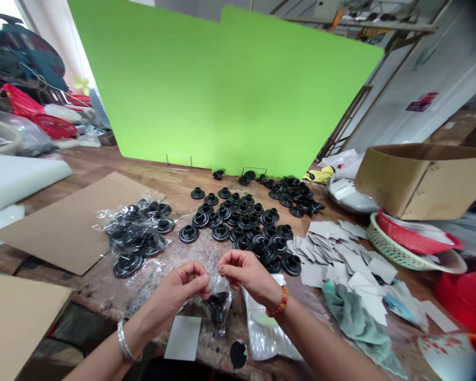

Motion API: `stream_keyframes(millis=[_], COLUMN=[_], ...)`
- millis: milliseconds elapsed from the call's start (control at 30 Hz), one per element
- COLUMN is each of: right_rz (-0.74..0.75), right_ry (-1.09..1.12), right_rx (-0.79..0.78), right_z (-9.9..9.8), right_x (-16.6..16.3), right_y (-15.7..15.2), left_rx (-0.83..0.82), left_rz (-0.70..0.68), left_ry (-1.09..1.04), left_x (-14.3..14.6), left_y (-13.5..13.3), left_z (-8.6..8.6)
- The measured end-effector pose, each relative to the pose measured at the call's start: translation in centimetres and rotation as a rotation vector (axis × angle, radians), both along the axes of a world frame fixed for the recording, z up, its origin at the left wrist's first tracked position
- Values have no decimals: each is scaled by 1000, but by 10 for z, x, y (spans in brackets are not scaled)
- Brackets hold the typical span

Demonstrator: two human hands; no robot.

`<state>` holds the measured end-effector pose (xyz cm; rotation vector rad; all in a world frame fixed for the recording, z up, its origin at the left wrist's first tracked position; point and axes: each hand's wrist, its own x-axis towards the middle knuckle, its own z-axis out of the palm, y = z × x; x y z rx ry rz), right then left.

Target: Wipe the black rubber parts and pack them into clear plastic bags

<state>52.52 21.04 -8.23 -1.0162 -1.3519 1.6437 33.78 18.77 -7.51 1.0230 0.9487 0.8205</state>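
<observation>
Left hand (184, 283) and right hand (250, 274) pinch a clear plastic bag (223, 324); some round black discs (127, 265) lie bagged, many loose.

Wall sign (421, 102): red and dark, mounted on the pale wall (452, 58) at far right; wording too blurred to be read.
Readable text: none.
</observation>
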Motion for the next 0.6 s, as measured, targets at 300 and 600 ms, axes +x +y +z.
stream_keyframes(millis=[300, 600], right_rz=[-303, -431], right_ry=[-187, -349], right_rx=[196, 173], right_z=[1, -29], right_x=[16, 67], right_y=[-1, -23], left_rx=[264, 797], left_rz=[489, 677], left_ry=[81, 991], left_x=[-37, -99], left_y=[69, 110], left_z=[42, 33])
